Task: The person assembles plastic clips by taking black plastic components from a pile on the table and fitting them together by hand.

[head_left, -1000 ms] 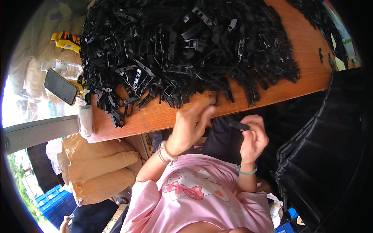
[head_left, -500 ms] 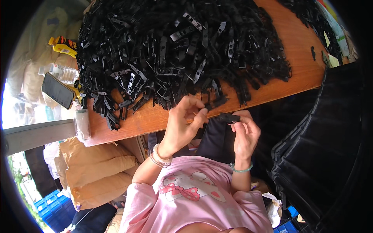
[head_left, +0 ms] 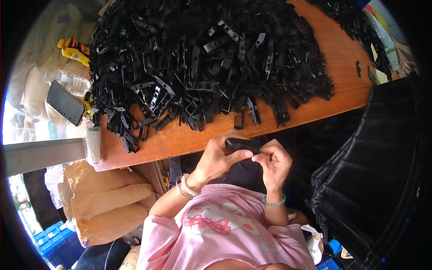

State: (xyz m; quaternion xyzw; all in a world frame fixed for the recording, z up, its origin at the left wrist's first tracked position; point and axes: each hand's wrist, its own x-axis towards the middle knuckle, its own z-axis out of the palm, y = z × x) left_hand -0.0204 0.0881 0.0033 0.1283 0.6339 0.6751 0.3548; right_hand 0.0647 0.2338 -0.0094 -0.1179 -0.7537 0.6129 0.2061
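Between my two hands, just off the table's front edge, is a small elongated black plastic part [head_left: 242, 144]. My left hand [head_left: 220, 155] is closed on its left end, thumb along the near side. My right hand [head_left: 273, 161] pinches its right end between thumb and fingers. Whether it is one piece or two pressed together I cannot tell. Beyond my hands, a large pile of black plastic parts [head_left: 193, 67] covers much of the orange-brown wooden table [head_left: 315, 108]. Several loose parts lie along the pile's near edge.
A phone [head_left: 66, 103] leans at the table's left, beside a clear plastic bottle [head_left: 74, 83] and a yellow bottle [head_left: 74, 51]. Brown paper sacks [head_left: 105, 202] stand below left. Black sheeting [head_left: 366, 175] hangs at the right. Another black heap [head_left: 344, 22] lies at the far right.
My hands have come together and drawn slightly toward me. Half a second ago each held a black part apart from the other; now both grip one black piece.
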